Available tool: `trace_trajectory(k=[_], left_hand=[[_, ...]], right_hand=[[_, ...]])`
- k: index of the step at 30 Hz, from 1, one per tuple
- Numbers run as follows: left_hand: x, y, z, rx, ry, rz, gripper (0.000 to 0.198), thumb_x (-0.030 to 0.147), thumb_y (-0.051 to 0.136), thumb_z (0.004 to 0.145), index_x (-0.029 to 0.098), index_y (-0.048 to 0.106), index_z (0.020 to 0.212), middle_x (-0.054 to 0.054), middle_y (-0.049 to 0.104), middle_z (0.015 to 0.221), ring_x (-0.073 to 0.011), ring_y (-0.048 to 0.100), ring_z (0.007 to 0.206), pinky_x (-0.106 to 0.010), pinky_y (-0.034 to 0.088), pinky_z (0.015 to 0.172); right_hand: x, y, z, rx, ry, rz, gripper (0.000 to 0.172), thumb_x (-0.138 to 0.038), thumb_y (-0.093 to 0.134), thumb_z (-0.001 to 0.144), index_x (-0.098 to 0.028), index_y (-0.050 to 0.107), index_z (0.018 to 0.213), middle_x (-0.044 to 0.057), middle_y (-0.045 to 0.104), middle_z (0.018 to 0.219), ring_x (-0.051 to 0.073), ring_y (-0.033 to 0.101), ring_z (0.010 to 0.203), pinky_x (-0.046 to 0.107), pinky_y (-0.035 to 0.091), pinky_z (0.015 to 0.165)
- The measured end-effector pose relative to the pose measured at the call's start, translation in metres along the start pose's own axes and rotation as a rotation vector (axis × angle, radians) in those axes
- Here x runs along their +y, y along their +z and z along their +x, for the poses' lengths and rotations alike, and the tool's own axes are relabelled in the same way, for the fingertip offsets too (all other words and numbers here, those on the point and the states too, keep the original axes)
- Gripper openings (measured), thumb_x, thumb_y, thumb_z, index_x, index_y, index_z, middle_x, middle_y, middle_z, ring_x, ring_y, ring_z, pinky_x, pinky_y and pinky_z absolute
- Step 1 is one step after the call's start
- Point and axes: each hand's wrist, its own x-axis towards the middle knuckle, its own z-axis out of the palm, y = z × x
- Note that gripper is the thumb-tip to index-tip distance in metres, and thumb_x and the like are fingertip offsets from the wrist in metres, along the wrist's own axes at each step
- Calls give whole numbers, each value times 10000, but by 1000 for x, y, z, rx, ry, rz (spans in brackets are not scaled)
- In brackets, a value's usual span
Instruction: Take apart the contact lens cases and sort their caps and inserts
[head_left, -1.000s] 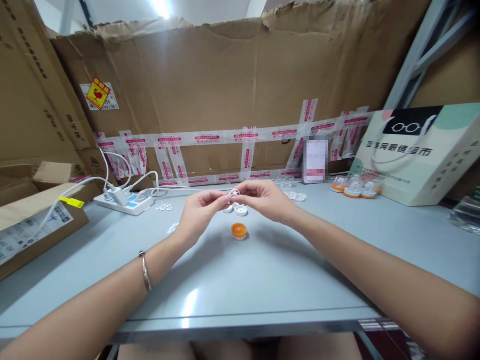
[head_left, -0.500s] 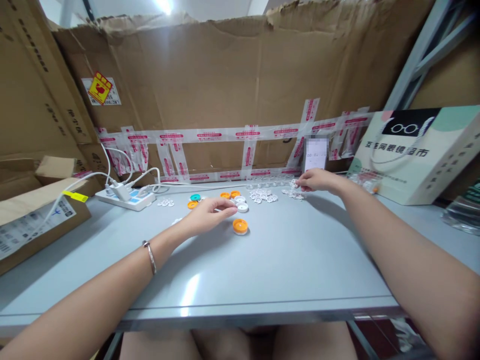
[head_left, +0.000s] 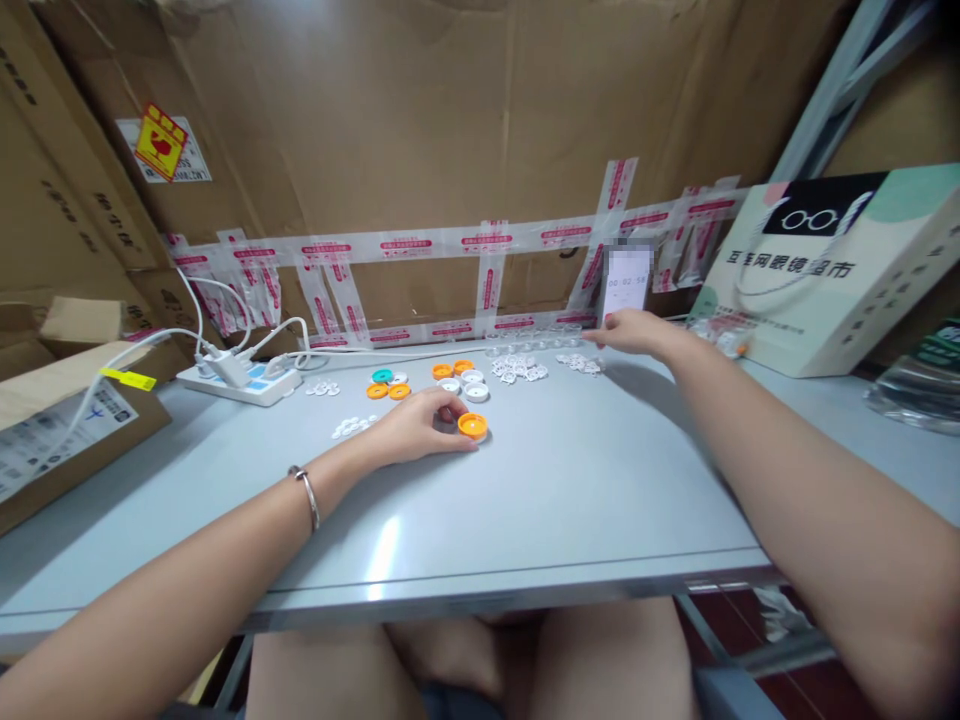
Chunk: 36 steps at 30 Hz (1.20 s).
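Note:
My left hand (head_left: 416, 425) rests on the grey table (head_left: 570, 490), fingers curled round an orange cap (head_left: 473, 426) at its fingertips. Just behind it lie more caps: white ones (head_left: 475, 391), orange ones (head_left: 442, 371) and a teal one (head_left: 382, 376). My right hand (head_left: 634, 331) reaches to the far edge of the table with its fingers stretched out to the left. It hovers by small clear and white pieces (head_left: 579, 362), just in front of a propped-up phone (head_left: 626, 282). A larger heap of white pieces (head_left: 519, 368) lies between the hands.
A white power strip (head_left: 232, 382) with cables sits at the back left, beside a cardboard box (head_left: 67, 430). A printed paper bag (head_left: 825, 270) leans at the back right. Taped cardboard walls the table in. More white pieces (head_left: 352, 428) lie left of my left hand.
The hands, joined over a small white piece a second ago, have parted. The left dropped to the table and closed on the orange cap. The right reached to the far pieces by the phone.

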Motion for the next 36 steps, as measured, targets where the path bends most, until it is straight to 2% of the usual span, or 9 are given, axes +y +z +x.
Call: trace_trajectory(k=[2,4,8,11,18,23,28,32,36], left_hand=[[-1,2,1,42,-24,2,357,448,650,634,171,604,855,-31,602,845,-159,528,741,-249,393,617],[-3,4,2,87,-38,-2,365,457,655,620,165,601,831,-29,603,818,-153,528,708,-248,394,603],[-7,7,4,131,-32,0,361,462,645,624,154,612,811,-28,606,766,-145,528,664,-244,393,580],[-9,7,5,141,-6,27,377,485,638,621,151,622,795,-24,595,735,-137,515,635,-238,386,559],[-10,8,7,162,-19,32,412,514,630,607,148,632,794,-27,574,764,-123,493,621,-232,386,552],[-8,8,7,122,-11,19,305,421,611,632,142,637,752,-9,548,688,-120,467,604,-231,362,540],[-8,7,8,146,-61,-2,316,360,645,581,142,644,811,-25,547,794,-140,508,689,-246,398,615],[-8,6,7,118,-56,9,307,350,651,584,153,645,818,-27,535,838,-154,513,762,-253,404,672],[-7,3,6,70,-39,7,309,345,648,605,158,643,851,-27,528,867,-150,499,785,-245,396,682]], right_hand=[[-19,-1,-12,38,-124,104,372,-516,527,741,-156,585,670,66,588,683,143,495,608,254,335,535],[-44,3,-29,-39,-343,261,425,-594,537,691,-174,581,742,46,596,725,127,486,612,238,324,521],[-90,22,-62,-276,-715,337,474,-558,657,578,-188,580,865,22,587,802,131,493,678,225,353,569],[-104,35,-72,-311,-832,284,446,-492,689,574,-187,598,886,25,578,828,142,494,716,233,355,604],[-102,47,-67,-334,-849,365,354,-438,662,636,-169,637,864,30,596,820,143,500,728,240,357,619],[-103,39,-69,-297,-842,441,312,-401,656,637,-168,638,844,21,603,806,132,490,724,229,354,609],[-100,33,-59,-75,-679,589,367,-426,636,648,-151,628,890,29,600,805,116,484,667,230,367,591],[-99,49,-38,130,-537,597,347,-384,625,674,-145,643,926,54,611,884,119,496,672,246,398,629],[-107,64,-19,189,-512,481,308,-347,623,686,-142,666,912,72,613,921,142,525,734,258,413,680]])
